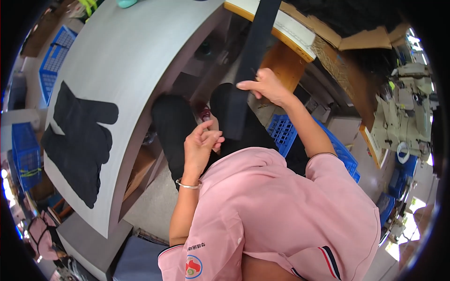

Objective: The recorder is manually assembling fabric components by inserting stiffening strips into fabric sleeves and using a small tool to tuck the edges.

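A long strip of black fabric (255, 47) runs from the white-topped table down over my dark-trousered lap. My right hand (271, 88) grips it by the edge partway along, thumb on top and the other fingers partly hidden. Beside the strip's lower end is my left hand (198, 146), raised above my lap with its fingers loosely bent and apart. Nothing shows in it, and its fingertips come close to the strip's edge; whether they touch is unclear. Dark fabric pieces (79, 136) lie overlapping on the grey table (145, 33) to my left.
The white-topped table (296, 30) with a yellow edge stands ahead, beside an open cardboard box (365, 40) with dark material. A blue plastic crate (283, 131) sits low at my right. Sewing machines (396, 117) line the far right; another blue crate (56, 58) stands beyond the grey table.
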